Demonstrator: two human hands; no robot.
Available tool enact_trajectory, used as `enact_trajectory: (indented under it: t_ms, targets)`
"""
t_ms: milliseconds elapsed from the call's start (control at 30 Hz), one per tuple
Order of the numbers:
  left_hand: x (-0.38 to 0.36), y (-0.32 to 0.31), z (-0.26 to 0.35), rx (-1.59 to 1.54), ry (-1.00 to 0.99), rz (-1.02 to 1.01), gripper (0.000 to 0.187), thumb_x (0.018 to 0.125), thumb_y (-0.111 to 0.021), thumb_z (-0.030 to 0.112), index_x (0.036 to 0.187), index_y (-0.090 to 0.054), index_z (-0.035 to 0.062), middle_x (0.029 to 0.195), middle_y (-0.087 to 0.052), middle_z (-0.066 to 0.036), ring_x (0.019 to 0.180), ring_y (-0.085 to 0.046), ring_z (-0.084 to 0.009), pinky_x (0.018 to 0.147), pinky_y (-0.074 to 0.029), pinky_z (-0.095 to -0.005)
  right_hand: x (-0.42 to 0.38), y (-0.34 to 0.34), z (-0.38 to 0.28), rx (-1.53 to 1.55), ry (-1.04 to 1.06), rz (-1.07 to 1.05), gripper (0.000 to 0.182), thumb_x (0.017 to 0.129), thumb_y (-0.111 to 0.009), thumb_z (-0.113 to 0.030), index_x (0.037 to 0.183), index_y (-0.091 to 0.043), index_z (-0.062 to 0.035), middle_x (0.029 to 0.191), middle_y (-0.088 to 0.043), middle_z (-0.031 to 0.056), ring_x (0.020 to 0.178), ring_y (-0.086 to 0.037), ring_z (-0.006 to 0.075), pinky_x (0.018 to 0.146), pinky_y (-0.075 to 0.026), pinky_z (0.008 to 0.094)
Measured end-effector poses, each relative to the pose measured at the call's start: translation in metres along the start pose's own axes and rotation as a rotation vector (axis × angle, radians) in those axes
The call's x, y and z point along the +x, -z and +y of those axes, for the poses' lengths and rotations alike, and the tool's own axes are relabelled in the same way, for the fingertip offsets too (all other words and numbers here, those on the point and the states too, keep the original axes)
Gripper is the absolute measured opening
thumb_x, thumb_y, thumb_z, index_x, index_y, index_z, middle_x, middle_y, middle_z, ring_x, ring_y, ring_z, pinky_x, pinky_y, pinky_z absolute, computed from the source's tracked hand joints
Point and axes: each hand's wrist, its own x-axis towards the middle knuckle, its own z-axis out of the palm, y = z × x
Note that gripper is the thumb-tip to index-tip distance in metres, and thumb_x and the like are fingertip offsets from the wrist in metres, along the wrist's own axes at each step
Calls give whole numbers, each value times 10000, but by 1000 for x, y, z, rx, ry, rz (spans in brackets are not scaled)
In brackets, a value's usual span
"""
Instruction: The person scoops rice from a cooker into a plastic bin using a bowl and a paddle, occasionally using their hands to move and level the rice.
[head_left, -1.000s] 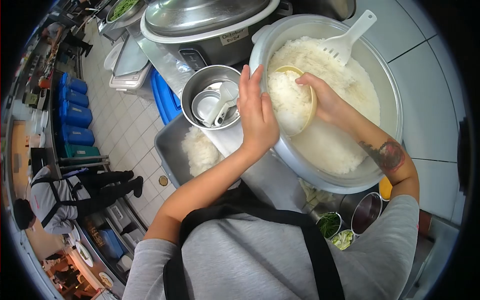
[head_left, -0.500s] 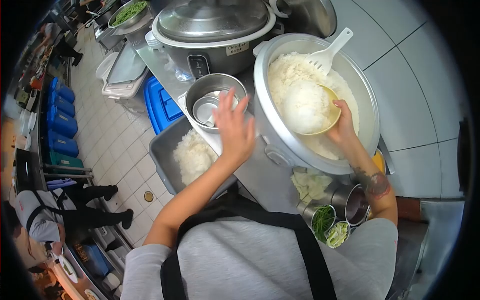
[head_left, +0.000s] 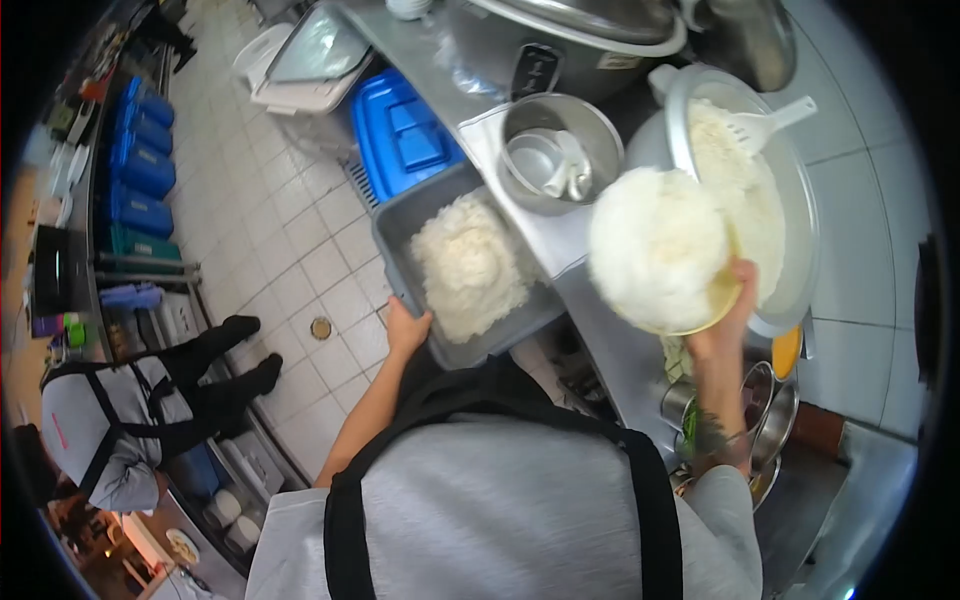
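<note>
My right hand (head_left: 722,325) grips a yellow bowl (head_left: 728,275) heaped with white rice (head_left: 655,245), tilted toward the left beside the big rice pot (head_left: 805,230). My left hand (head_left: 407,328) is closed on the near-left rim of a grey plastic tub (head_left: 450,352). Inside that tub lies a mound of cooked rice (head_left: 470,262). A white slotted rice paddle (head_left: 785,120) rests in the rice of the pot, its handle over the far rim.
A steel pot (head_left: 560,197) with a smaller container inside stands on the counter (head_left: 610,375). Behind it is a large lidded rice cooker (head_left: 590,75). A blue lid (head_left: 405,130) lies beyond the tub. Another person (head_left: 120,420) works at the left counter.
The rice-filled bowl has come up out of the pot and to the left in my right hand. My left hand has left the steel pot area and taken hold of the grey tub's rim.
</note>
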Motion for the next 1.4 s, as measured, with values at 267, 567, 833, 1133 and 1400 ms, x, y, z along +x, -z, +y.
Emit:
enact_trajectory:
  t_ms: [267,567,833,1133,1400]
  targets:
    - [-8,32,-1,-120,43,-47,568,664,-703,163,1065,-389,-90,933,-590,-305,882,-591,-430,802,-469,-441,90,-25,275,-1206,548,40,753,567,-736,-168,1207,-403,48,1160,-497,243,1061,-499,392,931,-397,394]
    - [-4,40,-56,-176,-174,-248,783,769,-690,205,1184,-171,-210,1071,-507,-363,1035,-538,-415,883,-426,-385,101,-21,393,-1823,329,-649,649,579,-708,-103,1150,-408,-31,1412,-292,152,1338,-200,394,989,-122,691]
    - [0,40,-54,-53,-178,-274,671,788,-688,223,1083,-223,-160,944,-570,-317,893,-603,-387,738,-478,-384,75,-3,418,-1840,571,-953,514,644,-676,-110,1120,-488,-53,1396,-330,108,1338,-239,340,1023,-139,634]
    - [-7,37,-40,-375,-39,-420,568,797,-671,142,1046,-241,-134,914,-564,-264,601,-644,-276,428,-511,-332,98,0,339,-1466,-24,-799,696,617,-722,-106,1246,-427,-58,1325,-417,121,1245,-378,331,1030,-244,521]
    - [17,48,-24,-457,2,-457,475,814,-642,52,1086,-264,-42,999,-541,-204,690,-628,-229,440,-540,-292,165,3,340,-1619,87,-125,858,568,-778,-224,1297,-358,-55,1325,-421,121,1240,-377,341,1002,-276,535]
